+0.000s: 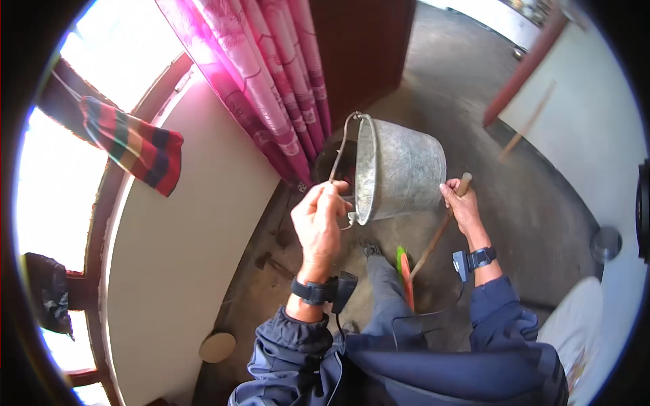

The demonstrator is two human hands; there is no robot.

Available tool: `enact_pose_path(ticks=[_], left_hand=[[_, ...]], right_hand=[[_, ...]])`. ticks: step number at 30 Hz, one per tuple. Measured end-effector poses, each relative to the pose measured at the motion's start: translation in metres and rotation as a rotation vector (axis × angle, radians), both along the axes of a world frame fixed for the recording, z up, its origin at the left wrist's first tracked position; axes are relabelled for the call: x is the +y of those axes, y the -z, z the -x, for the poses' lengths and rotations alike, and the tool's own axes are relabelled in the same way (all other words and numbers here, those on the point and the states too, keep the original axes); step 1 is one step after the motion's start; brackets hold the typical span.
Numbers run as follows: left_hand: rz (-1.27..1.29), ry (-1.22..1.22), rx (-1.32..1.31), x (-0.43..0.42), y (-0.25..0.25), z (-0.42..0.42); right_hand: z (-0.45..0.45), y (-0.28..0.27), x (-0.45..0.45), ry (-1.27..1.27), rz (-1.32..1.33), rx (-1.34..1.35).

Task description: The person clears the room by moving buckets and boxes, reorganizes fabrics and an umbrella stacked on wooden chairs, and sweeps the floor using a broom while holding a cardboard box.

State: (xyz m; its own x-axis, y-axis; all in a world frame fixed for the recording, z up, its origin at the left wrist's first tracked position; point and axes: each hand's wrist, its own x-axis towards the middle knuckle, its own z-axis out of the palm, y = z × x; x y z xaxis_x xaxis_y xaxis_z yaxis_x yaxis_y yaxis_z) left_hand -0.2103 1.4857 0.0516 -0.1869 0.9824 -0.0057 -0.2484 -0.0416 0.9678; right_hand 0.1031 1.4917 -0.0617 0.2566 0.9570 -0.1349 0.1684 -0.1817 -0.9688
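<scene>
Bucket (406,169) tipped, left hand (317,220) curled round handle (341,150), right hand (462,206) gripping stick (433,243), pink curtain (261,81) beyond, pole (528,122) by wall (582,128).

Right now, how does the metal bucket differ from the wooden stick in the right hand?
The metal bucket is wide and grey; the wooden stick is thin and brown. The bucket is tipped on its side; the stick slants downward. Both are hand-held.

The bucket (408,169) is between the left hand (317,220), on its handle (342,144), and the right hand (463,203), around a stick (433,242); curtain (271,74) far left, cloth (135,145) nearer left by the window (57,196), pole (530,118) far right by the wall (586,128)
</scene>
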Motion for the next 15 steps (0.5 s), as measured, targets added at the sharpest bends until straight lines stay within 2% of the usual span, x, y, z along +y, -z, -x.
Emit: enact_pose_path(ticks=[2,3,6,11,15], left_hand=[[0.009,-0.063,-0.053,0.047,0.056,-0.007],[0.051,-0.092,-0.03,0.056,0.072,-0.009],[0.196,-0.292,0.008,0.106,0.133,-0.001],[0.365,-0.547,-0.332,0.142,0.292,0.01],[0.501,-0.558,-0.465,0.146,0.376,-0.013]], right_hand=[[0.017,0.023,0.069,-0.047,0.014,-0.04],[0.033,0.011,0.084,-0.097,0.052,-0.082],[0.077,0.055,0.161,-0.152,0.038,-0.193],[0.125,0.118,0.241,-0.297,0.168,-0.373],[0.125,0.182,0.272,-0.424,0.324,-0.591]])
